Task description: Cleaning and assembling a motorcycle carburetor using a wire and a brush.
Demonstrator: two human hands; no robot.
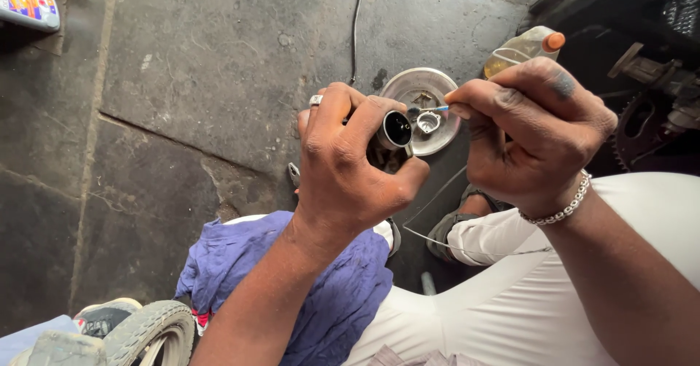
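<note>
Currently, fingers of the left hand [343, 169] are clamped around a small dark metal cup-shaped part [396, 130], its open mouth turned toward the right hand [536, 136]. Right thumb and forefinger are pinched together on a thin blue-tipped tool [432, 108], tip just at the part's rim, not yet inside as far as the view shows. Directly beyond, on the stone floor [204, 82], sits a round metal dish [437, 92] holding one small metal piece [428, 122]. A plastic bottle with orange cap [521, 49] lies behind the right knuckles. Blue cloth [335, 293] drapes the lap; a small tyre [149, 329] lies lower left. Judgement: work is mid-way, part in hand being serviced, the piece in the dish still apart from it.
</note>
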